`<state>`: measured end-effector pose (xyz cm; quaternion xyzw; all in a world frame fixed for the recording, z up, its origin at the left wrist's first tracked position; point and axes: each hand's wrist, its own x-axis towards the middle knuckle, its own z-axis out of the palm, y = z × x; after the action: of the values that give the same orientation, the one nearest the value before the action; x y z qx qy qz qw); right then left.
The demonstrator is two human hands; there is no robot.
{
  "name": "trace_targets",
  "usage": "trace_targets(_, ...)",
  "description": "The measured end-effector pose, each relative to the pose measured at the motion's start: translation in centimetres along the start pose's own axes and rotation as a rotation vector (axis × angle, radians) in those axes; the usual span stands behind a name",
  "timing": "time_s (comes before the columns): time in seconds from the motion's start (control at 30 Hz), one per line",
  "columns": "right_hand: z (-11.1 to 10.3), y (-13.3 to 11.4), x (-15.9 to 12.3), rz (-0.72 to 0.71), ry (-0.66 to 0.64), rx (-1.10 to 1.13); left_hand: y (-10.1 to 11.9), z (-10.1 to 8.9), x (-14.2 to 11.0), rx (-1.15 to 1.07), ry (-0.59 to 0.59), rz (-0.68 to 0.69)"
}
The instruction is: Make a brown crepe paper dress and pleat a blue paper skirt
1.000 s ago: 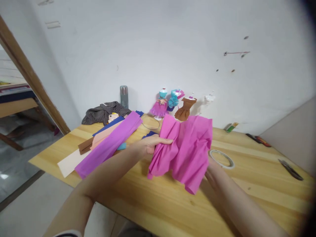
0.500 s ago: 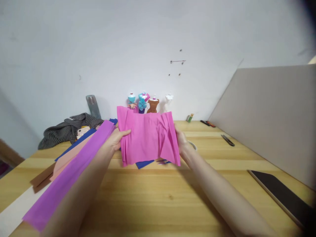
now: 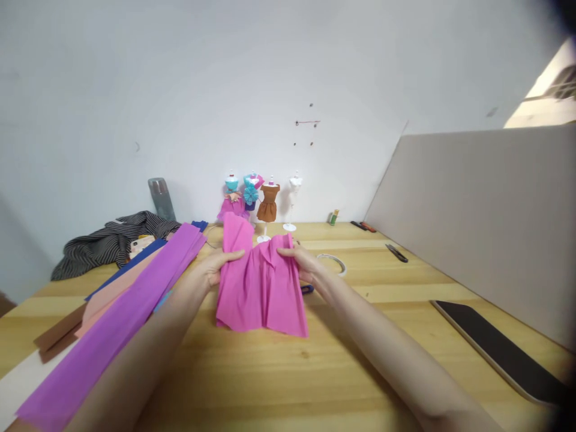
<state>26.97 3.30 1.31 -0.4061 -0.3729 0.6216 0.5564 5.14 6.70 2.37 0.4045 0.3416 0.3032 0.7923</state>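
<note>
Between my hands a sheet of pink crepe paper (image 3: pixel 263 288) hangs over the table, with folds gathered along its upper part. My left hand (image 3: pixel 219 267) grips its left side, thumb on the front and fingers behind. My right hand (image 3: pixel 302 259) pinches the upper right edge the same way, its other fingers partly hidden. Behind the paper stand small dress forms: one in a brown dress (image 3: pixel 269 203), one with a blue paper flower (image 3: pixel 251 194), one with a purple skirt (image 3: pixel 233 207), and a bare white form (image 3: pixel 295 186). Scissors (image 3: pixel 307 289) show partly beside my right hand.
Strips of purple crepe paper (image 3: pixel 121 324), peach, brown and white lie at left, near a striped cloth (image 3: pixel 108 243) and a bottle (image 3: pixel 162 198). At right are a tape roll (image 3: pixel 333 264), a dark-handled tool (image 3: pixel 396 252), a dark tablet-like slab (image 3: pixel 495 348) and a grey partition (image 3: pixel 472 228).
My view has swung to the right, bringing the partition and the slab in. The pink paper went from bunched to spread flat, then lower, and my right hand has shifted to its upper edge.
</note>
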Motion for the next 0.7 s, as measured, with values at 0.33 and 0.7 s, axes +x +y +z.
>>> trace_targets(0.33,4.4,2.8,-1.8,0.052,-0.133,0.124,-3.9,5.3,-1.0,-0.027,0.099,0.341)
trace_targets(0.7,4.3,3.2,-1.4,0.073,0.015,0.186,-5.1,4.6,-1.2,-0.028,0.150,0.391)
